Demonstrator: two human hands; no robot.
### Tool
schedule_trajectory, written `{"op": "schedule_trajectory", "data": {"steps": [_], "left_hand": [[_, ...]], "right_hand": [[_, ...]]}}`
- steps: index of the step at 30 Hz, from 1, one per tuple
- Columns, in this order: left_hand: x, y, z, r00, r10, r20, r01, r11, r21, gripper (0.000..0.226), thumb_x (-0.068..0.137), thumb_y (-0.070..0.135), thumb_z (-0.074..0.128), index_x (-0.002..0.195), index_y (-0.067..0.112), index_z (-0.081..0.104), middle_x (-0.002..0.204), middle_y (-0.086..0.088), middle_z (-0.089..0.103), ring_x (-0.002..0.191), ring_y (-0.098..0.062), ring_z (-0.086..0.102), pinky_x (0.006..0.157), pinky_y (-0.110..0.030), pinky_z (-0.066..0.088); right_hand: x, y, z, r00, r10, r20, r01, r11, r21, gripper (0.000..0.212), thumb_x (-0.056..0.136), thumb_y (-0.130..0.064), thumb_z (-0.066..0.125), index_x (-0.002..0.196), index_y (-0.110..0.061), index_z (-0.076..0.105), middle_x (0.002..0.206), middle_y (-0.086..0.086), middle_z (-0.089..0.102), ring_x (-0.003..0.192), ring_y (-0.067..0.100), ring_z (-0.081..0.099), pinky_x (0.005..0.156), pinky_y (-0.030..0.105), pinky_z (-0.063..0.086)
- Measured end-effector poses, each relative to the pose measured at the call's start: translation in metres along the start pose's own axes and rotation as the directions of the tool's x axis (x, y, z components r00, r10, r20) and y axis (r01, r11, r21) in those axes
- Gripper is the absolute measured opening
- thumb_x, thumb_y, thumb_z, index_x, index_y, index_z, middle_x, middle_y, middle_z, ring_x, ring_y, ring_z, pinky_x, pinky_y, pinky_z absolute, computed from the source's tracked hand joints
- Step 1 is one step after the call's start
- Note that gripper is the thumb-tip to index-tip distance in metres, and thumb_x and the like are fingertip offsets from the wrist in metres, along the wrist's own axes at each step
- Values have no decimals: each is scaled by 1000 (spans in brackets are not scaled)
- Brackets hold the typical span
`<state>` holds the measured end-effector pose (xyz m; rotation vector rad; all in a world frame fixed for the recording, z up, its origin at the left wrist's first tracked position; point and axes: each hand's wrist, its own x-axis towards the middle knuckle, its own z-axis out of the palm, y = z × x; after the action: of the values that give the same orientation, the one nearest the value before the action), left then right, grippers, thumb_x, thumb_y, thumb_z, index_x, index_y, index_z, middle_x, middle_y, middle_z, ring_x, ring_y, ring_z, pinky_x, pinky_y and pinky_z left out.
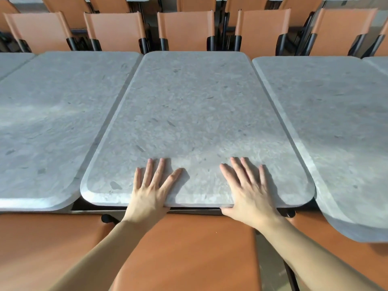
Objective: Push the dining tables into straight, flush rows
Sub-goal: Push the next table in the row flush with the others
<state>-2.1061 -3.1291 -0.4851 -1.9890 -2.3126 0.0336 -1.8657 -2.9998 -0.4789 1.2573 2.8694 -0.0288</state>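
A grey stone-look middle table (195, 114) with rounded corners lies straight ahead. My left hand (152, 189) and my right hand (246, 190) rest flat on its near edge, fingers straight and spread, thumbs down at the rim. The left table (52, 122) touches the middle one along its side. Between the middle one and the right table (336, 127) a thin seam shows. The right table's near edge reaches closer to me than the middle table's, and its far edge sits slightly nearer too.
Orange chairs with black frames (185, 28) line the far side of the row, with more behind them. Orange chair seats (184, 248) sit directly below my arms on the near side. Further table tops show at the far left (10, 61) and far right (378, 61).
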Motion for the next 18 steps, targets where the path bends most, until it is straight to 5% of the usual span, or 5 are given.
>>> {"op": "schedule_trajectory", "data": {"steps": [8,13,18], "left_hand": [[-2,-2,6,1000,-13,-15,14,995,103,109,63,14,81,156,27,25,156,-20,32,143,-48,28,108,-62,30],[-3,0,5,1000,-12,-22,15,985,171,117,55,-8,66,156,21,17,153,-23,35,138,-53,32,101,-65,36],[-6,6,9,998,-52,-35,58,981,185,112,52,-10,62,153,13,17,152,-21,38,136,-52,35,97,-65,38]], "right_hand": [[-4,0,12,998,-24,-51,17,992,-127,126,54,-35,91,155,-9,20,162,18,27,150,42,23,109,76,25],[-7,-8,14,995,47,-94,-60,988,-145,107,59,-2,81,153,-3,30,158,21,32,147,40,29,108,71,28],[-9,-16,15,989,102,-110,-118,982,-150,109,55,3,78,152,-6,31,157,16,34,146,38,30,108,68,28]]}}
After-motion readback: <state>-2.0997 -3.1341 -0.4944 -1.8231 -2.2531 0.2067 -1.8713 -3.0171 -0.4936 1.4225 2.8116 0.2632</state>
